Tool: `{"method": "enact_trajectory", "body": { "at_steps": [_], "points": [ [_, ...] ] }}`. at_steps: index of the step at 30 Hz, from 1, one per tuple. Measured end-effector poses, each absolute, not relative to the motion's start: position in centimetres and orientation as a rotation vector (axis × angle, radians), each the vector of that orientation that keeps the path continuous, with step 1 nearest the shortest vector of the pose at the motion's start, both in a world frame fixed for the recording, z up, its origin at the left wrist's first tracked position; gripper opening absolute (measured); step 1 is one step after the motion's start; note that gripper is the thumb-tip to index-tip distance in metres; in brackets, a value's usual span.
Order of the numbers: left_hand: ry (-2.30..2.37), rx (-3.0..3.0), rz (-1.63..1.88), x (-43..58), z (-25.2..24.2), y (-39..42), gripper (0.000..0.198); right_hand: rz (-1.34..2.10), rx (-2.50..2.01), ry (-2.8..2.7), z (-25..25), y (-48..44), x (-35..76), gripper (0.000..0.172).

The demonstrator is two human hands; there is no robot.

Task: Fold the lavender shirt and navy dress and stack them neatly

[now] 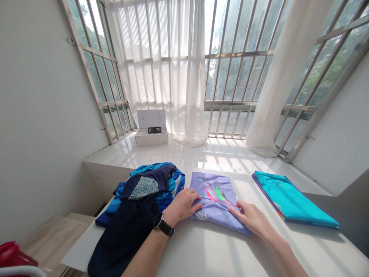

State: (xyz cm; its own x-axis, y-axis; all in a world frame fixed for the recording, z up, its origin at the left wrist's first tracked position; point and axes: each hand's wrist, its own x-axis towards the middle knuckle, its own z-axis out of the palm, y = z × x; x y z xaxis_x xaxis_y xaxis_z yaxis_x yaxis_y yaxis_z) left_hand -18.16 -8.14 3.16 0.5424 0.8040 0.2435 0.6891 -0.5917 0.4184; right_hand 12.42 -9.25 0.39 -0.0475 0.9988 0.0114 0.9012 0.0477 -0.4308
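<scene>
A lavender shirt point(211, 192) with pink and green swooshes lies folded on the white table in front of me. At its left side, my left hand point(184, 204), with a black watch on the wrist, curls its fingers and thumb around the fabric. My right hand point(250, 216) pinches the shirt's right side between thumb and fingers. A fold runs across the cloth between both hands, and a pale printed emblem shows on the lower part. Beside my left arm is a loose heap of blue and navy clothes point(144, 204), one with a patterned patch.
A stack of folded clothes point(294, 198), turquoise on top, lies on the table point(219, 257) at the right. An open white box point(152, 138) holding a black device stands on the window ledge point(121, 156). White curtains point(178, 84) hang by barred windows. A red object point(17, 256) is at lower left.
</scene>
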Motion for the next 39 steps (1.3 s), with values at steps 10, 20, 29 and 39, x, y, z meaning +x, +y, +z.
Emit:
{"method": "enact_trajectory", "body": {
  "at_steps": [10,20,29,39],
  "points": [
    [1.391,2.545,0.528,-17.9,3.7,-8.1,0.021,0.444,-1.915,-2.018,0.2,-9.3,12.5,0.041],
    [1.275,2.554,0.678,-17.8,2.6,-7.8,0.015,0.432,-1.918,-2.029,0.1,-9.3,12.5,0.040],
    [1.317,2.301,0.842,-17.4,2.2,-7.6,0.016,0.417,-1.913,-2.045,0.0,-9.3,12.6,0.040],
    [1.332,2.145,0.869,-17.3,2.8,-8.0,0.015,0.413,-1.912,-2.036,0.0,-9.3,12.6,0.039]
  ]
}}
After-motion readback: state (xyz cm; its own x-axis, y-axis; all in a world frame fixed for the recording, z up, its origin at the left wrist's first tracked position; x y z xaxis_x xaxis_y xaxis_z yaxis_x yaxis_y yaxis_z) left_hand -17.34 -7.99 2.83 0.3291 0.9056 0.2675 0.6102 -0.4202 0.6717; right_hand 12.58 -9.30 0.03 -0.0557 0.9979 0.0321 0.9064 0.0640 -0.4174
